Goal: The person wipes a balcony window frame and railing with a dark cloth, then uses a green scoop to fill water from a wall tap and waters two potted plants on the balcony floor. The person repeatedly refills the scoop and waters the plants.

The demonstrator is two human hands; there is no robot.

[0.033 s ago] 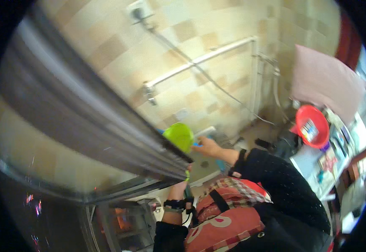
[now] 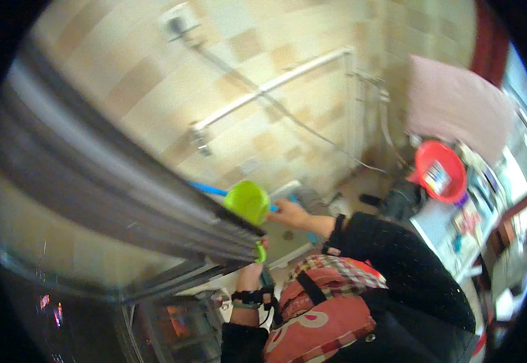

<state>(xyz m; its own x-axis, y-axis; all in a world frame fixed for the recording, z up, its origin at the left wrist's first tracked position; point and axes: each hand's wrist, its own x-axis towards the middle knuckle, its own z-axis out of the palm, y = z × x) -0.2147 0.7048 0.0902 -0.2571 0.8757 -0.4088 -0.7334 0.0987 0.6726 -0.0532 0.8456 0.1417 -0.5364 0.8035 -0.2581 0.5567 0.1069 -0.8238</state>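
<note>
A lime-green water scoop (image 2: 247, 202) hangs beside the edge of the dark-framed door. Its lower green part runs down to my left hand (image 2: 263, 243), whose fingers curl round it, partly hidden by the door frame. My right hand (image 2: 290, 215) is closed on the end of a blue stick (image 2: 208, 189). The stick passes behind the scoop and comes out on its left, where the door frame cuts off the rest. Below both hands lies a pale basin or tray-like floor area (image 2: 288, 242), too blurred to tell which.
The dark door frame (image 2: 124, 181) slants close along my left. On the tiled wall run a white pipe with a tap (image 2: 201, 145) and a hanging cable (image 2: 288, 112). At right, a red basin (image 2: 442, 181) and small items crowd a white table (image 2: 433, 239), near a pink cloth-covered panel (image 2: 457, 109).
More of the blue stick shows left of the scoop. The whole view has shifted slightly; both hands keep their hold.
</note>
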